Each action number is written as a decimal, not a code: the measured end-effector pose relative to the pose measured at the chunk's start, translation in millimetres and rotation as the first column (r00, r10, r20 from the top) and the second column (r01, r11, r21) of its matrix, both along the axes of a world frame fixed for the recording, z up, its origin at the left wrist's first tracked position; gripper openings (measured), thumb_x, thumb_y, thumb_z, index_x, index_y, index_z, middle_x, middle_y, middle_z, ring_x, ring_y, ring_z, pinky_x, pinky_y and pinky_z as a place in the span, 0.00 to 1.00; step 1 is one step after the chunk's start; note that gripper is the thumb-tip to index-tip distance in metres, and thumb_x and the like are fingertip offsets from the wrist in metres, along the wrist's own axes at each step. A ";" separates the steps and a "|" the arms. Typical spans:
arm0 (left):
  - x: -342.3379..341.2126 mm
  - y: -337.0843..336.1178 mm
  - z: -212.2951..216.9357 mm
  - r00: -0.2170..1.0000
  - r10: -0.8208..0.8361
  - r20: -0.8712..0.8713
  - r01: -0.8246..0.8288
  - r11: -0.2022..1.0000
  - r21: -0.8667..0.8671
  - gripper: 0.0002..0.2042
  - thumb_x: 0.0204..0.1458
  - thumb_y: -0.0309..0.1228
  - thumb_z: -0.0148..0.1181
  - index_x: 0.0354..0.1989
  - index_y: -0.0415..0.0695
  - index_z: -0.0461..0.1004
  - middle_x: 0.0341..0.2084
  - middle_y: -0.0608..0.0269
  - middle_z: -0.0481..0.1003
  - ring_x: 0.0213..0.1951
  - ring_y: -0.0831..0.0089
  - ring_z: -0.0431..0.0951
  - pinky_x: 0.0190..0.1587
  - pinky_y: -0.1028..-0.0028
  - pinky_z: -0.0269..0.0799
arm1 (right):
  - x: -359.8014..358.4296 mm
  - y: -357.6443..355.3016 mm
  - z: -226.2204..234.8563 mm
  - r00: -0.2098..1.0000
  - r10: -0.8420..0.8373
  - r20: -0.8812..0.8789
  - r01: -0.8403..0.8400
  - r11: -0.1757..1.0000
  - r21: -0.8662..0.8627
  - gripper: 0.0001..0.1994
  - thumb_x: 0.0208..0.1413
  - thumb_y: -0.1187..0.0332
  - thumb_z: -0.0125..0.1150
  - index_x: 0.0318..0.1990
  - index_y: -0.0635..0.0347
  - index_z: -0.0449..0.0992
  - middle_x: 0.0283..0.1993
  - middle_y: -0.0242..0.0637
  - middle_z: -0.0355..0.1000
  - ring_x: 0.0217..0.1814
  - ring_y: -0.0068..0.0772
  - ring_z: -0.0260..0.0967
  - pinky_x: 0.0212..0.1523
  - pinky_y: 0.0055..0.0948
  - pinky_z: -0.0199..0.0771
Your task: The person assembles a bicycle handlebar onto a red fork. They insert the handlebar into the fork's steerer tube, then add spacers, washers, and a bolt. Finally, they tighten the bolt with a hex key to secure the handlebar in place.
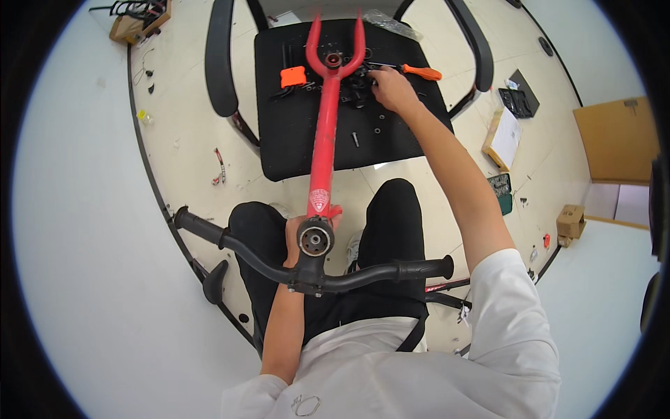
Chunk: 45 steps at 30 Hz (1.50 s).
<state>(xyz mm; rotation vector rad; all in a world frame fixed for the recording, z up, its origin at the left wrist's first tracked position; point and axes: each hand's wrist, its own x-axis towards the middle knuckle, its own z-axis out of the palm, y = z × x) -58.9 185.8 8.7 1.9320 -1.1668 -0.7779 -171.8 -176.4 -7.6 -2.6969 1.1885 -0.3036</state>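
The left hand (pixel 293 236) gripped a red frame (pixel 324 140). Just nearside of that grip was a black handlebar (pixel 359 277); well beyond the grip, the right hand (pixel 389 87) touched dark parts (pixel 358 85).

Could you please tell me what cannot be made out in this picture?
- Left hand, head view: palm hidden by the red tube.
- Right hand, head view: whether it grips anything is unclear among small dark parts.
- Floor rods, head view: left ends hidden by the trousers.

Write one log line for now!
left hand: grips red forked tube; right hand: at small black parts on chair seat; orange screwdriver: nearby
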 end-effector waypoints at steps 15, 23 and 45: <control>1.8 12.6 -67.4 0.995 0.003 -0.101 -0.005 1.000 -0.024 0.15 0.45 0.40 0.66 0.27 0.38 0.80 0.24 0.40 0.76 0.32 0.39 0.77 0.34 0.53 0.73 | -36.2 105.8 143.9 0.683 -0.499 0.533 -0.265 0.511 0.818 0.14 0.57 0.75 0.63 0.50 0.72 0.75 0.41 0.39 0.77 0.36 0.27 0.79 0.40 0.22 0.82; 1.4 6.6 -83.3 1.000 0.011 -0.028 -0.011 1.000 -0.008 0.17 0.42 0.43 0.67 0.28 0.38 0.81 0.24 0.38 0.76 0.33 0.41 0.79 0.36 0.55 0.75 | -45.2 188.0 184.1 0.564 -0.729 0.387 -0.637 -0.086 0.766 0.18 0.58 0.76 0.56 0.55 0.74 0.71 0.50 0.49 0.74 0.51 0.40 0.78 0.50 0.27 0.82; 1.7 3.5 -32.6 1.000 -0.029 -0.009 0.030 0.997 0.077 0.18 0.43 0.42 0.66 0.23 0.33 0.77 0.22 0.38 0.75 0.31 0.43 0.80 0.35 0.58 0.75 | -53.7 225.9 201.3 0.439 -0.767 0.467 -0.772 -0.057 0.633 0.12 0.63 0.74 0.53 0.51 0.73 0.71 0.43 0.48 0.75 0.44 0.36 0.80 0.45 0.23 0.85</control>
